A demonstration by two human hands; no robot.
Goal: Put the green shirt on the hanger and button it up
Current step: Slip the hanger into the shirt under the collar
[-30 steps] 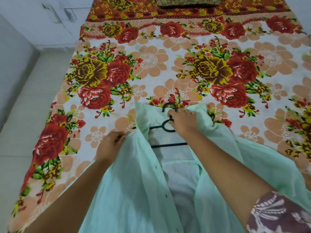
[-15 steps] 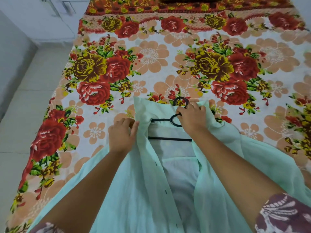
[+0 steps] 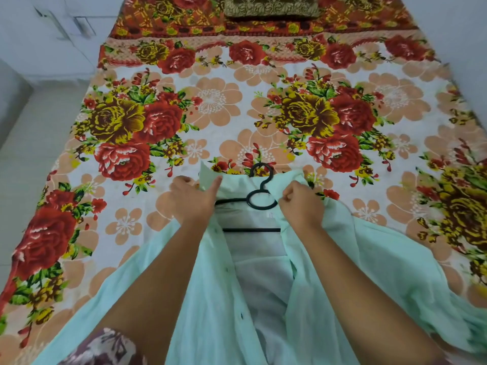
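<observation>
The pale green shirt (image 3: 210, 299) lies open on the bed, collar end away from me, dark buttons along its left front edge. A black hanger (image 3: 259, 200) sits inside it at the neck, its hook poking out past the collar and its lower bar showing across the open front. My left hand (image 3: 193, 200) pinches the left collar and front edge. My right hand (image 3: 300, 204) is closed on the right collar edge beside the hanger's ring. The hanger's shoulders are hidden under the cloth.
A floral bedsheet (image 3: 263, 114) in red, yellow and peach covers the bed. A dark patterned cushion (image 3: 271, 6) lies at the far end. Pale floor (image 3: 29, 167) runs along the bed's left side, with a white wall beyond.
My right hand let go of the hanger's ring and took the right collar edge. My left hand moved up to the left collar. The hanger's ring and hook now show fully.
</observation>
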